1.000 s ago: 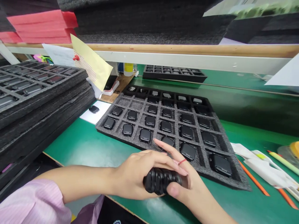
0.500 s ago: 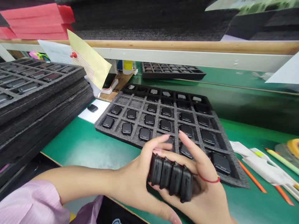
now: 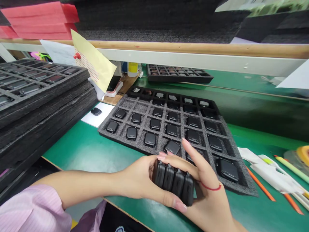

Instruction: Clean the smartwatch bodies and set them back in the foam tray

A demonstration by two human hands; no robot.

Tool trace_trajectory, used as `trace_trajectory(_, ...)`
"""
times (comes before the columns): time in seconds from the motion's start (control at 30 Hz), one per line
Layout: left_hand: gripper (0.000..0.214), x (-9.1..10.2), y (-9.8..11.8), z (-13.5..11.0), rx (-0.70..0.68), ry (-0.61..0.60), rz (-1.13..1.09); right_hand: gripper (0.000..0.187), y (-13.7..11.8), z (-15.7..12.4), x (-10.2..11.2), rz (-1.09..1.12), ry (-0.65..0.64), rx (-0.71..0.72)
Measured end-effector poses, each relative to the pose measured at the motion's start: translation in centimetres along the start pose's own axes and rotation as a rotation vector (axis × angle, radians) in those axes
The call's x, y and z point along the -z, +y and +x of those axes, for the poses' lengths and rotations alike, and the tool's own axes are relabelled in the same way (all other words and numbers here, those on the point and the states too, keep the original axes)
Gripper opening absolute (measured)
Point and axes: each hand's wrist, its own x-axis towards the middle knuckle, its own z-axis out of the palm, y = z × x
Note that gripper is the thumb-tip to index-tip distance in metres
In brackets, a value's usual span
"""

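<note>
Item: row of four small black watch bodies [image 3: 174,182], stood on edge side by side, held between both hands just above the near edge of the green bench [image 3: 82,151]. Left hand [image 3: 142,180]: grip closed round the left end of the row, fingers over the top, thumb pressed along the near face. Right hand [image 3: 205,190]: palm cupped beneath and behind the row, fingers partly spread and raised, a thin red band on one finger; its grip supports rather than clamps. Just beyond the hands: black foam tray [image 3: 125,137] of square pockets, most holding one watch body lying flat; several pockets in the left part of the second-to-last row look empty. Left of it: one loose watch body [image 3: 96,111] on a white sheet [image 3: 93,120], and a stack of foam trays [image 3: 36,106]. Far side: second tray [image 3: 178,74] below the shelf. Right: pens and paper scraps [image 3: 272,174]. Step judged: the gathered bodies squared up in hand, none being set down. Next move would call for peeling one body off the row without letting the others topple.
</note>
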Motion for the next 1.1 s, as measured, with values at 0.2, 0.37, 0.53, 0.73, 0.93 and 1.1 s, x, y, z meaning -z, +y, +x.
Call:
trace_trajectory(0.2,0.037,0.1,-0.2,-0.1,0.001,0.008,0.002,0.079,0.2,-0.2,0.1,0.014,-0.017,-0.038)
trace_trajectory(0.37,0.039,-0.1,-0.4,0.3,-0.059,-0.001,-0.028,0.088,0.2,-0.2,-0.1,-0.038,-0.063,-0.005)
trace_trajectory(0.53,0.043,-0.3,-0.7,0.1,-0.086,0.111,-0.001,0.098,-0.4,-0.2,0.0,-0.158,-0.146,0.133)
trace_trajectory(0.73,0.047,-0.1,-0.7,-1.2,-0.250,0.231,0.256,0.060,-0.4,0.2,1.7,0.049,0.103,-0.014)
trace_trajectory(0.93,0.038,0.1,-1.1,-1.1,-0.409,0.185,0.377,0.033,1.2,1.3,1.9,0.176,0.360,-0.268)
trace_trajectory(1.1,0.037,0.1,-1.1,-1.0,-0.429,0.186,0.394,0.027,0.8,1.6,2.2,0.146,0.351,-0.252)
